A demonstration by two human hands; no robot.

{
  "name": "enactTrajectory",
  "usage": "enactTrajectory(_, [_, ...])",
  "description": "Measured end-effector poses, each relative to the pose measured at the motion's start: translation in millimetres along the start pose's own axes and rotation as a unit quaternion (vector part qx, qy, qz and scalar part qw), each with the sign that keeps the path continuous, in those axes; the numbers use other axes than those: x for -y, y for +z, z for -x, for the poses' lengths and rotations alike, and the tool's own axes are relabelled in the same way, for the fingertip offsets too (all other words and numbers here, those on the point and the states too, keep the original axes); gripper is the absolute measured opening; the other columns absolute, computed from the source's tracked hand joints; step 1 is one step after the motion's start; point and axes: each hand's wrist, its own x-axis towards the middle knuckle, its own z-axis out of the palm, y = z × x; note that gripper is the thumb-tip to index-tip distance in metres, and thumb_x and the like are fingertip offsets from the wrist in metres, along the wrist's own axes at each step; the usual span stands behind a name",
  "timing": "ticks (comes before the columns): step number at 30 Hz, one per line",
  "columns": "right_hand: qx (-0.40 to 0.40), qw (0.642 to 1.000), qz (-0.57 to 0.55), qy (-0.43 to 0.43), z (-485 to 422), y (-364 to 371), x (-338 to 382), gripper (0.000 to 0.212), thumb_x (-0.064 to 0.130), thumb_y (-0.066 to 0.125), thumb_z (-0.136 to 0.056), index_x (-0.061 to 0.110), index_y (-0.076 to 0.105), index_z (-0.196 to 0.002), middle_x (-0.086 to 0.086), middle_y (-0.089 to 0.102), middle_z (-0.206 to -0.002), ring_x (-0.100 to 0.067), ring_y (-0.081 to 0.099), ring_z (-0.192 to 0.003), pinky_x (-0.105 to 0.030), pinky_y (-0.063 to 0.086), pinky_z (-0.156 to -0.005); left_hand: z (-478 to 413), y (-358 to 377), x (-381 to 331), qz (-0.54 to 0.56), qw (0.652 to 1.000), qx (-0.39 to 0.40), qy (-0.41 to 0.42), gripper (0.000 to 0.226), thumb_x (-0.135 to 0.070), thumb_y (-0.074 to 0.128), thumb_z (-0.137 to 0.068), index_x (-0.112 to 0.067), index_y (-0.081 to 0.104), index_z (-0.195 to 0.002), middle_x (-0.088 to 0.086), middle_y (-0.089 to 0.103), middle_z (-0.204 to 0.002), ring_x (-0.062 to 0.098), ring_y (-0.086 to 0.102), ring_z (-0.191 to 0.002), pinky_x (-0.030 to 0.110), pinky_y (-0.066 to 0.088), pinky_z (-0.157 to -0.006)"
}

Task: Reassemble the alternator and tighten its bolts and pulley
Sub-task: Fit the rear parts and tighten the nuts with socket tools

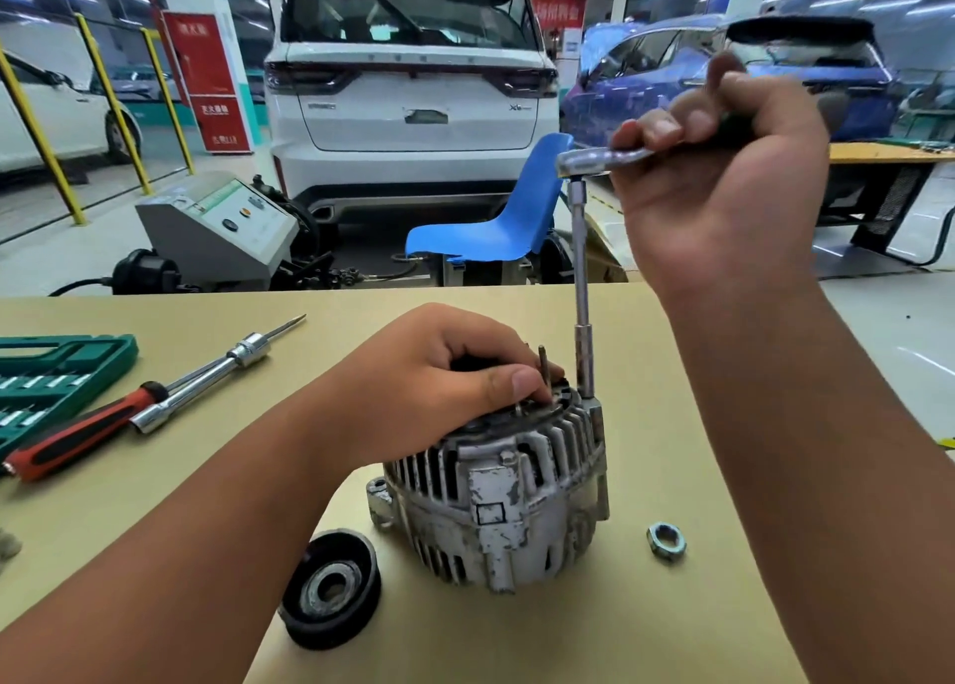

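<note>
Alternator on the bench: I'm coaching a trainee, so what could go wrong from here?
The long extension under the ratchet could tilt and slip, since only the left hand steadies the alternator. The loose nut lies beside the right arm, which could sweep it away.

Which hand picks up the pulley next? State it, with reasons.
Left, likely. The left hand only holds the alternator, with the pulley lying near its wrist; the right hand grips the ratchet.

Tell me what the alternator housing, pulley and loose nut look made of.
The housing looks cast aluminium: dull grey, ribbed, flaking coating. The pulley, possibly painted metal: black outside, bare grey hub. The nut, probably steel: grey, slight sheen.
</note>
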Motion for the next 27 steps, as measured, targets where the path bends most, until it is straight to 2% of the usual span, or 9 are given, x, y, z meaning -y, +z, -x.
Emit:
enactTrajectory(3, [-0.053, 0.992, -0.094, 0.059, -8.4, -14.5, -1.4, 0.018, 0.007, 0.041, -0.099, 0.011, 0.052, -0.085, -0.001, 0.039, -0.059, -0.019, 0.042, -0.050, -0.031, 0.046, -0.067, -0.3, 0.0, -0.4, 0.006, 1.000, 0.000, 0.001, 0.025, -0.043, 0.068, -0.091, -0.023, 0.082, -0.095, 0.011, 0.080, -0.102, 0.040, 0.073, -0.110, 0.066, 0.056, -0.093])
enactTrajectory(6, [-0.071, 0.989, -0.109, 0.075, -10.6, -20.8, -6.8, 0.020, 0.007, 0.040, -0.100, 0.012, 0.050, -0.083, -0.001, 0.038, -0.061, -0.019, 0.041, -0.051, -0.031, 0.046, -0.069, -0.4, 0.3, -0.7, 0.008, 1.000, -0.001, 0.001, 0.025, -0.043, 0.068, -0.091, -0.022, 0.082, -0.095, 0.008, 0.080, -0.103, 0.038, 0.073, -0.110, 0.065, 0.056, -0.093])
enactTrajectory(8, [-0.056, 0.994, -0.074, 0.055, -10.1, -18.4, -8.7, 0.018, 0.006, 0.040, -0.100, 0.013, 0.048, -0.085, -0.002, 0.038, -0.062, -0.019, 0.041, -0.054, -0.032, 0.046, -0.070, -0.4, 0.7, -1.6, 0.004, 1.000, -0.003, -0.003, 0.025, -0.042, 0.068, -0.091, -0.022, 0.082, -0.095, 0.007, 0.080, -0.104, 0.035, 0.074, -0.111, 0.064, 0.056, -0.094])
enactTrajectory(11, [0.009, 1.000, -0.012, 0.012, -6.3, -9.2, -6.6, 0.016, 0.004, 0.041, -0.102, 0.013, 0.046, -0.090, -0.003, 0.040, -0.063, -0.021, 0.043, -0.057, -0.034, 0.049, -0.068, -0.7, 0.9, -2.3, -0.005, 1.000, -0.003, -0.006, 0.017, -0.035, 0.071, -0.095, -0.022, 0.082, -0.095, 0.004, 0.081, -0.105, 0.031, 0.074, -0.110, 0.062, 0.057, -0.094])
enactTrajectory(16, [0.076, 0.995, 0.061, -0.039, 1.1, 0.1, -4.3, 0.019, -0.004, 0.037, -0.102, 0.011, 0.045, -0.093, -0.005, 0.041, -0.065, -0.022, 0.045, -0.060, -0.038, 0.050, -0.068, -0.9, 0.9, -4.0, -0.012, 1.000, -0.001, -0.006, 0.019, -0.028, 0.068, -0.094, -0.018, 0.084, -0.094, 0.006, 0.081, -0.106, 0.032, 0.075, -0.106, 0.061, 0.058, -0.091])
enactTrajectory(27, [0.128, 0.949, 0.236, -0.164, 8.0, 7.7, -6.9, 0.018, -0.011, 0.041, -0.097, 0.006, 0.046, -0.100, -0.007, 0.044, -0.067, -0.024, 0.050, -0.062, -0.046, 0.045, -0.074, 0.3, 0.7, -5.9, -0.022, 1.000, 0.004, -0.015, 0.018, -0.032, 0.067, -0.096, -0.024, 0.083, -0.094, 0.006, 0.081, -0.105, 0.030, 0.075, -0.104, 0.059, 0.058, -0.091])
